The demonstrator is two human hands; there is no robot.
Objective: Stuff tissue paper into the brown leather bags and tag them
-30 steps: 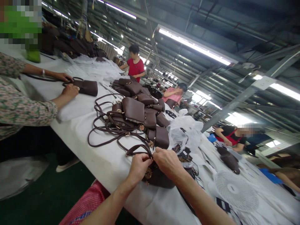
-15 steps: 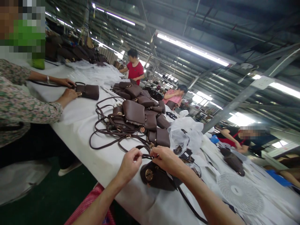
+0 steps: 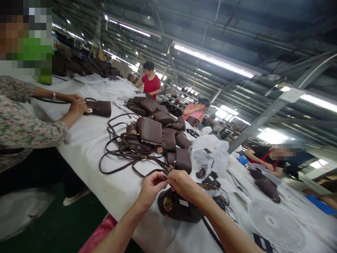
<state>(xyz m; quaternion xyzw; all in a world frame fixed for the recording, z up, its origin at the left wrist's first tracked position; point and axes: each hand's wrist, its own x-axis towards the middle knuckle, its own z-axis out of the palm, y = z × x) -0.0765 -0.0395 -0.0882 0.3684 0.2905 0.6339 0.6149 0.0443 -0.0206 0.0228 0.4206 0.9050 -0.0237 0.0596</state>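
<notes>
A dark brown handbag (image 3: 172,209) lies on the white-covered table below my hands, a round gold medallion on its near side. Over its front hangs a black tag (image 3: 185,207) with a small white label. My left hand (image 3: 151,189) is closed in a pinch just above the bag. Against its fingertips, my right hand (image 3: 185,184) is closed too, knuckles up. Between them runs a thin dark strap (image 3: 165,178), mostly hidden by the fingers. Right behind is another brown handbag (image 3: 181,160).
Several brown handbags (image 3: 150,130) with looped straps are piled ahead. Clear plastic bags (image 3: 210,147) and black tags (image 3: 210,178) lie right of them, a white fan (image 3: 276,225) farther right. At left, a co-worker's hands (image 3: 79,104) hold another handbag (image 3: 101,108).
My left hand has moved right, so its fingertips now meet my right hand's. The white-labelled tag now shows on the bag's front. The left co-worker's hands have come together.
</notes>
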